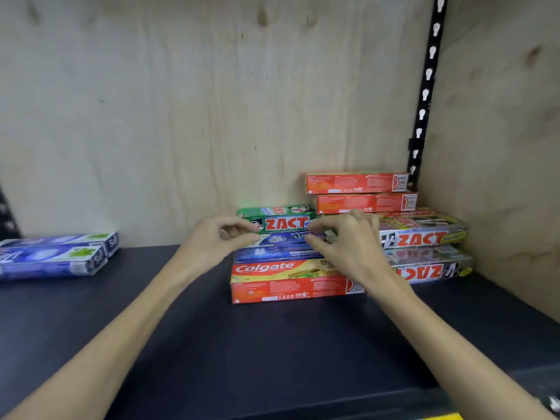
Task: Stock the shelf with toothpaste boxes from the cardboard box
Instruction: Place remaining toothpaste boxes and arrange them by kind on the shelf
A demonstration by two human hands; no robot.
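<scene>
On the dark shelf (272,344), mid-stack of toothpaste boxes, green ZACT box (280,218) on top, left hand (212,241) and right hand (345,241) each pinching an end; best squared flush, then let go gently.

"ZACT" reads on the green box (280,219) and silver box (422,234); "Colgate" on the red-yellow box (272,269).

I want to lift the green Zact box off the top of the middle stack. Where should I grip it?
Pinch the green Zact box by its two short ends, one of the hands at each, coming from the front. It lies flat and lengthwise on top of the stack, with the red boxes close behind its right end.
</scene>
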